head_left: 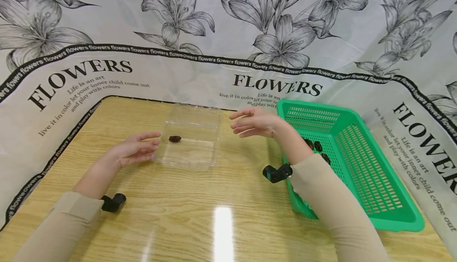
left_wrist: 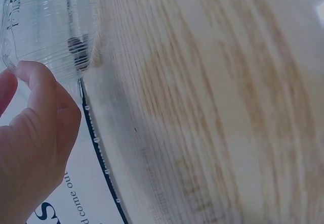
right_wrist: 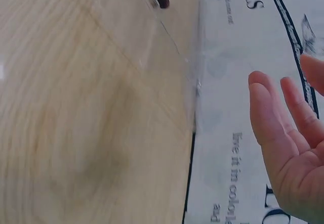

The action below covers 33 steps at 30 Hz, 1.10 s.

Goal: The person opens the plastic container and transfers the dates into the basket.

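Note:
A clear plastic box (head_left: pixel 192 163) sits on the table, with one small dark brown, date-like piece (head_left: pixel 175 138) inside near its left side. At the left side of this box is my left hand (head_left: pixel 133 151), its fingers stretched toward the wall; in the left wrist view the fingertips meet the box's edge (left_wrist: pixel 50 37). My right hand (head_left: pixel 258 123) hovers between the box and a green basket (head_left: pixel 367 167), fingers spread apart and holding nothing. Several similar dark pieces (head_left: pixel 317 146) lie in the basket, partly hidden by my right forearm.
The wooden table (head_left: pixel 178 206) reaches back to a white cloth (head_left: pixel 200 79) printed with flowers and lettering, which stands up behind and along the sides. Perforated walls rise around the basket at the right. A black wrist camera (head_left: pixel 276 173) juts from the right cuff.

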### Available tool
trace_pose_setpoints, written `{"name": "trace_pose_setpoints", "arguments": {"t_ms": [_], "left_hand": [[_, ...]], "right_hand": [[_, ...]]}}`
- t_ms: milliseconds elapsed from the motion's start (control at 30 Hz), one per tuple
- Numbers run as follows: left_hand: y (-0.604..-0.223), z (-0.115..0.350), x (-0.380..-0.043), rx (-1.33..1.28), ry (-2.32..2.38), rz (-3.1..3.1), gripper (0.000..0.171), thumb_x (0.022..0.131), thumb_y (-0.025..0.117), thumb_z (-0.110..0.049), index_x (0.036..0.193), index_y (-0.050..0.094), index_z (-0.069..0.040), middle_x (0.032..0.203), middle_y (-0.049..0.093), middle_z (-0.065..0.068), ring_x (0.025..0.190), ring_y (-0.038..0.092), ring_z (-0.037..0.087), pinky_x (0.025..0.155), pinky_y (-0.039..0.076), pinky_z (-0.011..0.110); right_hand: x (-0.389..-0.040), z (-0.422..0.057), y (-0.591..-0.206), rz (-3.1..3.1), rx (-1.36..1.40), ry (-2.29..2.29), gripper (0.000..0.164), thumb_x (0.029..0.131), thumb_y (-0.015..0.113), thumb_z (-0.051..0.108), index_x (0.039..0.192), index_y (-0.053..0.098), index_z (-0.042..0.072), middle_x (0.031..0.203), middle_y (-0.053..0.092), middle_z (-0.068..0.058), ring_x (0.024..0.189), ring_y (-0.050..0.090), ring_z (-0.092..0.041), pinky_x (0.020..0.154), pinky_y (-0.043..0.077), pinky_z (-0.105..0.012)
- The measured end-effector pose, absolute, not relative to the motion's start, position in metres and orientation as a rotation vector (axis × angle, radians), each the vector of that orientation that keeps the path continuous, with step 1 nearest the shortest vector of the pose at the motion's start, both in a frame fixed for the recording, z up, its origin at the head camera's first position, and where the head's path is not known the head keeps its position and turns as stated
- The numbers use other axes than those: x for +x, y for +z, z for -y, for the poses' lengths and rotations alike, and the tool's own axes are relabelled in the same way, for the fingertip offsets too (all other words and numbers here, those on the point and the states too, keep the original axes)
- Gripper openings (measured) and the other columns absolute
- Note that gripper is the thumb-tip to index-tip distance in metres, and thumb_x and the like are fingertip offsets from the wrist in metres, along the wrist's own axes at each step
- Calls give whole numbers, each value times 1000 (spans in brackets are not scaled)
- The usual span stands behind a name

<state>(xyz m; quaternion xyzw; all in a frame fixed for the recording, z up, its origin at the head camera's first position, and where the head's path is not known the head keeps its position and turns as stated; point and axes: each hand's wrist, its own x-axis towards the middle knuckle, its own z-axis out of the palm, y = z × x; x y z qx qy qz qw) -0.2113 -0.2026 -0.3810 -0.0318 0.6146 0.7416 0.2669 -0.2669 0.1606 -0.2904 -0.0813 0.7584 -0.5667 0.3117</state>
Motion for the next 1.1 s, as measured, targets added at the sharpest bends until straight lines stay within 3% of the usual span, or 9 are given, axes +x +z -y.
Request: {"name": "trace_pose_setpoints", "arguments": {"t_ms": [167,300,1100], "left_hand": [[-382,205,-211,-81,1996,-1671,69,91,54,1,148,16,0,114,47,6,80,58,7,68,53,17],[-382,204,-211,-80,2002,-1657,69,91,54,2,148,15,0,115,45,7,79,58,7,68,53,18],[-383,204,-213,-92,2013,-1645,68,91,53,2,148,15,0,117,42,9,81,58,7,68,53,17]], "right_hand": [[-269,-131,-303,-1965,-234,-1481,45,91,55,0,134,42,-6,123,54,-23,117,49,-40,92,48,-43],[-271,-113,-313,-1907,-240,-1489,46,92,54,-2,135,40,-7,136,40,-29,122,43,-42,99,41,-47],[-274,-29,-367,-1949,-121,-1538,39,93,52,0,132,50,-1,134,49,-17,120,49,-30,97,45,-38]]}}
